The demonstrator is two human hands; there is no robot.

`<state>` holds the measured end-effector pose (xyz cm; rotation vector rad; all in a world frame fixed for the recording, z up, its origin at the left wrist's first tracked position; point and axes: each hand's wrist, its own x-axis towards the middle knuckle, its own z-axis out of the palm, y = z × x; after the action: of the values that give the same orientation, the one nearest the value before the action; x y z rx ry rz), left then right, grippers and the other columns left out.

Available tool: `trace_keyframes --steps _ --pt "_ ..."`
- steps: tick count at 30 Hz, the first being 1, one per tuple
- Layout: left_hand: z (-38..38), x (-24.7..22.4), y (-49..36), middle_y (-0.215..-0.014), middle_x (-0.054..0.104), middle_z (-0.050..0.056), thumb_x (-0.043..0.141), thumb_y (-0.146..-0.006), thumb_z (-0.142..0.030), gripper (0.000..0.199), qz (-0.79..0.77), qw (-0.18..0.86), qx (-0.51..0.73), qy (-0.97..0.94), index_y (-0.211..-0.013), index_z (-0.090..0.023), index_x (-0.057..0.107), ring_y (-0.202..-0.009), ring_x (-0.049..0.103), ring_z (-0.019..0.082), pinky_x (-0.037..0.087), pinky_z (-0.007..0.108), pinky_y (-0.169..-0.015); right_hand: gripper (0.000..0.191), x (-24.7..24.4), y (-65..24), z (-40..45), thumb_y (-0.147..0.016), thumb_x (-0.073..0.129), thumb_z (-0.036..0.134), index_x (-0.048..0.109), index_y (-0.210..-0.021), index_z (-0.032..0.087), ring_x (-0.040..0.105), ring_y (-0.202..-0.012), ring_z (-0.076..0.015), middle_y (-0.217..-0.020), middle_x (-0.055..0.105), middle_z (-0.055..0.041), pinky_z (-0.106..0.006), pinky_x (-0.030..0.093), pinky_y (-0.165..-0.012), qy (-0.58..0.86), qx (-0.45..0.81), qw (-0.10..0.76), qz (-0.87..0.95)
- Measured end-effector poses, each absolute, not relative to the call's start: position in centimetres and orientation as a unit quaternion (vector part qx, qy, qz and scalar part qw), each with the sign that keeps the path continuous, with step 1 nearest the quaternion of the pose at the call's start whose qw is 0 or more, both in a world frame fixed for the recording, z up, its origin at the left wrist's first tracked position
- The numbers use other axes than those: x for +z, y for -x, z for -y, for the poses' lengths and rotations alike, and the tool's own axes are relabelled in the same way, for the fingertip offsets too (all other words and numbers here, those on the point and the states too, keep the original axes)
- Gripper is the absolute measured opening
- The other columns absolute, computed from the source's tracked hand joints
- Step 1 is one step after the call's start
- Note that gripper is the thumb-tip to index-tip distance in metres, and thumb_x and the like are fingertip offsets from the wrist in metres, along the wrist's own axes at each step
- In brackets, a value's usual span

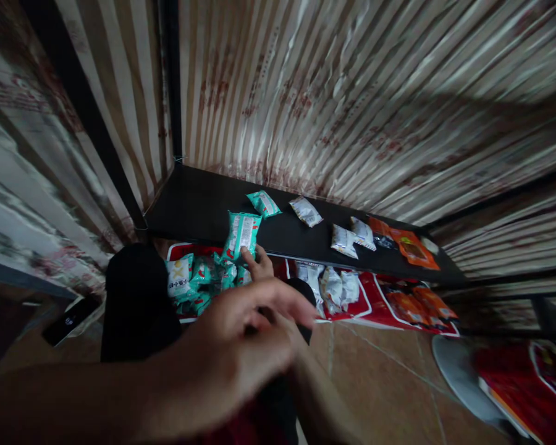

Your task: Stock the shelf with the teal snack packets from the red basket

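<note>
My right hand reaches forward and pinches the lower edge of a teal snack bag with a white label, at the front edge of the black shelf. My left hand is large and blurred close to the camera. It crosses in front of my right wrist, its fingers loosely curved and apart from the thumb, with nothing visible between them. Whether it touches the wrist, I cannot tell. Below the shelf, several similar teal bags lie in a red bag with a white edge.
On the shelf lie another teal bag, several silver-white packets and orange packets. More white packets and orange packets fill red bags below. A black phone-like object lies left. A striped curtain hangs behind.
</note>
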<state>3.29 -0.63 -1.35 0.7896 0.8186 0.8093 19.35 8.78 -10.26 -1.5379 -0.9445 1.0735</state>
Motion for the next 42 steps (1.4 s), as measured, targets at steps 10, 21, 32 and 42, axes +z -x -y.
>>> trace_keyframes --steps 10,21,32,42 --pt "-9.9 -9.5 -5.1 -0.085 0.066 0.017 0.046 -0.083 -0.016 0.017 -0.506 0.776 0.375 -0.025 -0.093 -0.009 0.057 -0.076 0.066 0.021 0.053 0.030 -0.066 0.048 -11.7 -20.1 -10.0 -0.070 0.066 0.039 0.060 -0.113 0.020 0.061 -0.091 -0.0192 -0.101 0.068 -0.0017 -0.033 0.045 -0.089 0.606 0.429 0.512 0.432" --pt "-11.6 -9.9 -3.5 -0.102 0.061 0.021 0.035 -0.090 -0.035 0.037 -0.412 0.811 0.416 0.005 -0.107 -0.008 0.054 -0.094 0.064 0.027 0.057 0.037 -0.072 0.038 -13.5 -20.4 -10.1 -0.070 0.066 0.027 0.061 -0.108 0.023 0.056 -0.102 -0.0193 -0.109 0.061 -0.0026 -0.033 0.041 -0.094 0.576 0.339 0.480 0.569" --pt "-12.0 -9.8 -2.3 -0.090 0.065 0.016 0.040 -0.087 -0.036 0.031 -0.401 0.806 0.434 0.001 -0.098 -0.012 0.056 -0.089 0.065 0.028 0.054 0.048 -0.078 0.029 -13.9 -20.4 -10.2 -0.076 0.058 0.017 0.060 -0.104 0.025 0.049 -0.113 -0.0223 -0.120 0.056 -0.0072 -0.039 0.038 -0.098 0.546 0.249 0.437 0.671" --pt "-11.8 -9.1 -1.2 -0.080 0.068 0.011 0.040 -0.089 -0.040 0.033 -0.405 0.805 0.433 0.001 -0.097 -0.012 0.057 -0.075 0.067 0.022 0.055 0.044 -0.076 0.029 -13.8 -20.1 -10.4 -0.077 0.055 0.014 0.060 -0.104 0.025 0.045 -0.117 -0.0224 -0.124 0.050 -0.0084 -0.040 0.038 -0.099 0.530 0.211 0.413 0.710"
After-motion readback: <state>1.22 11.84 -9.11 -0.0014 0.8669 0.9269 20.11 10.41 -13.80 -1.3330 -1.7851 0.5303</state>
